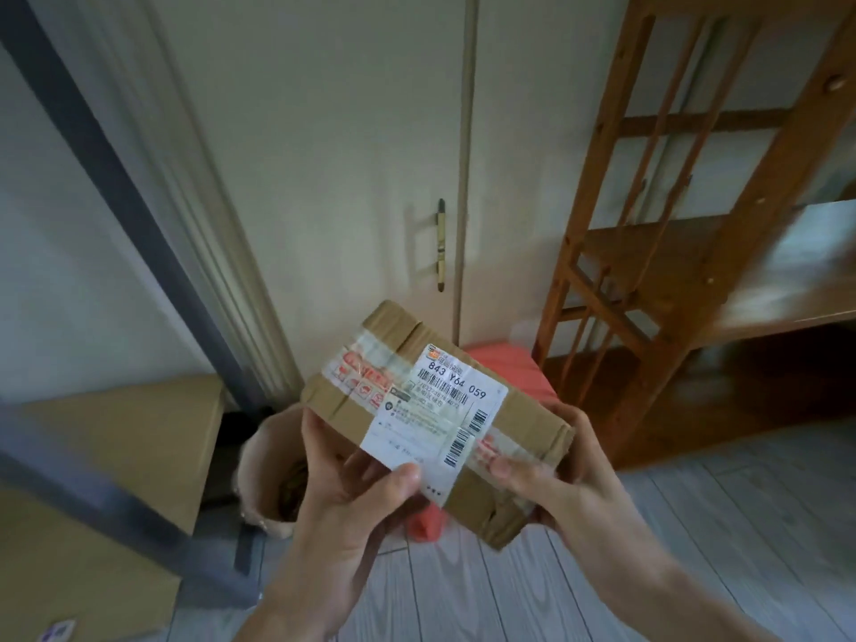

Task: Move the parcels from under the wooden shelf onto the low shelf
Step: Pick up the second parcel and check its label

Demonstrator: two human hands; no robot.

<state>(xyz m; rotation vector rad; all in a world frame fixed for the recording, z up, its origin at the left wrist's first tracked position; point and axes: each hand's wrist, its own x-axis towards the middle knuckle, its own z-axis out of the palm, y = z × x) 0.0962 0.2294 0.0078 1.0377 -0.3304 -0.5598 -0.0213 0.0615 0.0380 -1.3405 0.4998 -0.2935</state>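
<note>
A brown cardboard parcel (417, 377) with clear tape and a white shipping label is held in the air in front of me, tilted, near the middle of the view. My left hand (352, 484) grips its near left corner, thumb on the label. My right hand (551, 470) holds its near right end, fingers wrapped under the box. The wooden shelf (648, 252) stands to the right, its lower boards bare. Under the parcel a red parcel (509, 368) lies on the floor.
A dark metal frame (116, 187) slants across the left side. Flat cardboard boxes (139, 424) lie beneath it at lower left. A round paper bin (268, 479) sits on the floor below my left hand. A cream cupboard door with a handle (441, 245) is behind.
</note>
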